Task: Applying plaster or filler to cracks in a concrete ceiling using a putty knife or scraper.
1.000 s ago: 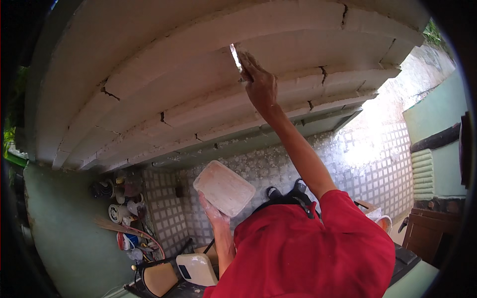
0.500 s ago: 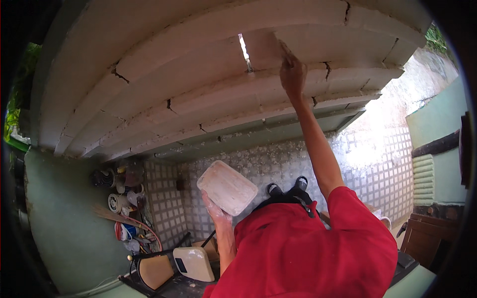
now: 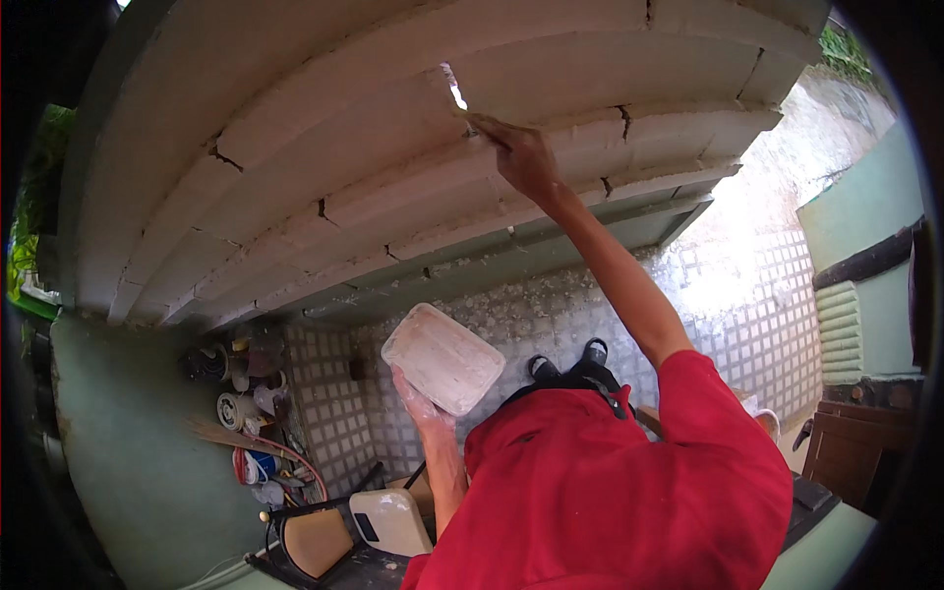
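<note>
My right hand [image 3: 529,165] reaches up at arm's length, fingers closed round what looks like a slim putty knife [image 3: 485,125]. Its far end is at the lower end of a narrow bright gap [image 3: 455,90] between two pale panels [image 3: 580,74] of the stepped surface overhead. My left hand [image 3: 421,401], whitened with residue, grips a shallow rectangular tub [image 3: 444,360] by its near left side. Pale, smeared material covers the tub's upward face. The left fingers are partly hidden beneath it.
Cracks [image 3: 625,122] run across the stepped panels. Buckets and tools [image 3: 258,462] line the green wall [image 3: 147,442] at left. Chairs [image 3: 391,521] stand close behind my left arm. White spots cover the tiled floor [image 3: 531,285], and a brown wooden cabinet [image 3: 854,452] is at right.
My right hand and the putty knife have moved left across the panels to the gap. The tub stays in my left hand, nearly unmoved. The view has shifted slightly.
</note>
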`<state>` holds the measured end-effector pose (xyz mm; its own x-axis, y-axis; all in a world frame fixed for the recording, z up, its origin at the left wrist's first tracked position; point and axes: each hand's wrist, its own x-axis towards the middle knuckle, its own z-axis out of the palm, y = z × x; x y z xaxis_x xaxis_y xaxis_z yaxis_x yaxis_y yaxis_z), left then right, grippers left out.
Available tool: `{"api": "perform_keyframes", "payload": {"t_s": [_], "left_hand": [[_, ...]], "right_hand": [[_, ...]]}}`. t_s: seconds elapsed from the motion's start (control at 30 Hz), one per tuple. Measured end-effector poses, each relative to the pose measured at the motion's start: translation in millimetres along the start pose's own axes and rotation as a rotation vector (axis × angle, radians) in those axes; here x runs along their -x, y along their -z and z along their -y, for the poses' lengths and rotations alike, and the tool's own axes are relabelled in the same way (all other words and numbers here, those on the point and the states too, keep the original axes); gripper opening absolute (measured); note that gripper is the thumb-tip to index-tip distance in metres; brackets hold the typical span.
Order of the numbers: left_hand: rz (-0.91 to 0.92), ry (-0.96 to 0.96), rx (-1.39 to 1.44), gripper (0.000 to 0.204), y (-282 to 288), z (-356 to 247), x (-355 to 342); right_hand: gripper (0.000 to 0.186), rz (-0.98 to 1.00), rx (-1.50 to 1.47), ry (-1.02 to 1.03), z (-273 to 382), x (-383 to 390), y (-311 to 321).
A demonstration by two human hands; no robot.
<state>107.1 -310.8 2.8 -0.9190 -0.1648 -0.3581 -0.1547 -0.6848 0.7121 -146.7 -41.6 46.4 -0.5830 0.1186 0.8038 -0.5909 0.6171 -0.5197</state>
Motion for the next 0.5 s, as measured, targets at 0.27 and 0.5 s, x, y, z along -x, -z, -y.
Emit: {"api": "perform_keyframes", "payload": {"t_s": [0.27,0.5], "left_hand": [[0.031,0.017,-0.04,0.068,-5,14,2],[0.034,0.029,0.001,0.068,0,23,-6]], "right_hand": [[0.028,-0.666,-1.06,-1.063,-18,28,52],[0.026,-0.634,-0.751,-1.14,-58,21,80]]}}
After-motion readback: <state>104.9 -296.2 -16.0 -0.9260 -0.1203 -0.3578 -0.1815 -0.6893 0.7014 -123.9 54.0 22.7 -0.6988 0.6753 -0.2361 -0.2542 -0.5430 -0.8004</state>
